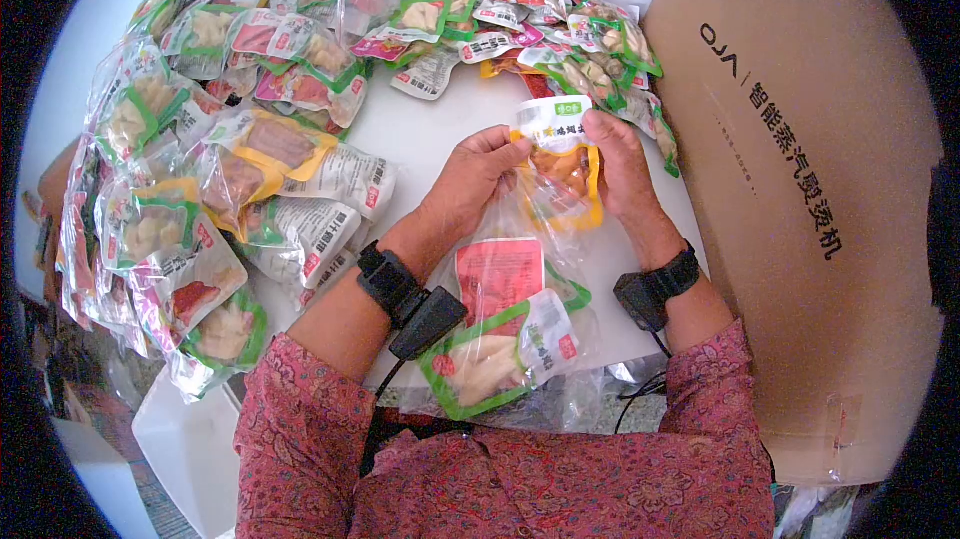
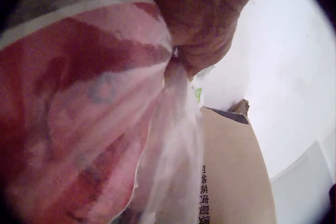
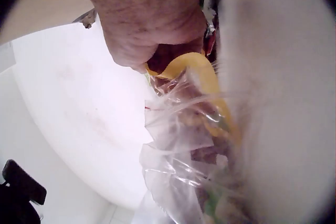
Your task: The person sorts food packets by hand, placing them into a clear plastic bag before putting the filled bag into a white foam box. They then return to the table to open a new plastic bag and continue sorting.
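My right hand (image 1: 622, 164) grips the right side of a yellow-edged food pouch (image 1: 563, 174), its white printed top upward and brown food showing through its window. My left hand (image 1: 470, 179) pinches the gathered mouth of a clear plastic bag (image 2: 178, 145), its fingertips right at the pouch's left edge. The pouch's lower part overlaps the bag in the head view. Inside the bag, a green-edged pouch (image 1: 485, 369) with pale food lies low, near the body, below a red-printed pouch (image 1: 500, 274). In the right wrist view, yellow edging (image 3: 191, 66) shows under the right hand's curled fingers.
Filled clear bags (image 1: 150, 229) of pouches are heaped along the left of the white table (image 1: 440, 129). Loose pouches (image 1: 590, 49) pile up at the back right. A large cardboard box (image 1: 800, 189) stands along the right side. A white bin (image 1: 190, 439) is at lower left.
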Motion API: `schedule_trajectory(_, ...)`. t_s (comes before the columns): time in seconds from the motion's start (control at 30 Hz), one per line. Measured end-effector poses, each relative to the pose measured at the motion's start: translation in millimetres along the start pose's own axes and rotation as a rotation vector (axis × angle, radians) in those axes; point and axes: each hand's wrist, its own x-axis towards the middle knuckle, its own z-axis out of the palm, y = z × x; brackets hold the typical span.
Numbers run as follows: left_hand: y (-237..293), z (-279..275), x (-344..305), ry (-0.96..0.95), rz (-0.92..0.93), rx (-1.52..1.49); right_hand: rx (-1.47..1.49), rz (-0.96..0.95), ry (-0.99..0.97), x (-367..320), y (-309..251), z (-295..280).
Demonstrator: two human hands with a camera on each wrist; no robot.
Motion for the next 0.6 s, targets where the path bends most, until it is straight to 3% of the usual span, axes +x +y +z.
schedule_trajectory(0.1, -4.0, -3.6, 4.8, 0.033, 0.026, -0.041, -0.034, -0.005, 0.023, -2.8, -5.2, 0.9)
schedule_trajectory(0.2, -3.3, -7.6, 4.5, 0.014, 0.011, 0.11, -0.088, -0.023, 0.035, -1.9, -5.2, -0.6)
schedule_trajectory(0.27, -7.2, -7.4, 6.9, 0.048, 0.024, -0.002, -0.091, -0.023, 0.039, -1.9, -4.4, -0.4)
schedule_trajectory(0.6, -5.2, -6.1, 6.2, 0.044, 0.041, -0.019, 0.001, -0.019, 0.019, 0.3, -1.5, -2.6)
